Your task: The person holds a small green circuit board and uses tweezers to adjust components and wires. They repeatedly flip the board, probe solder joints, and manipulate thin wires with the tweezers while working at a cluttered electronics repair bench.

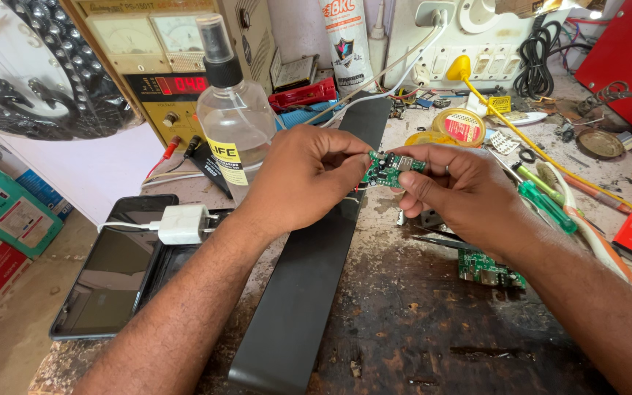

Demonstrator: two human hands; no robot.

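A small green circuit board (389, 169) is held up between both hands over a long black bar-shaped device (309, 271) lying on the worn workbench. My left hand (294, 179) pinches the board's left end with thumb and fingers. My right hand (462, 186) grips its right end from below and behind. Thin wires hang from the board's underside.
A clear spray bottle (232, 110) stands behind my left hand, by a bench power supply (162, 66). A tablet (115, 267) with a white charger (182, 223) lies left. A second green board (488, 269), tweezers, a green screwdriver (546, 207), solder tins (459, 126) and a power strip sit right.
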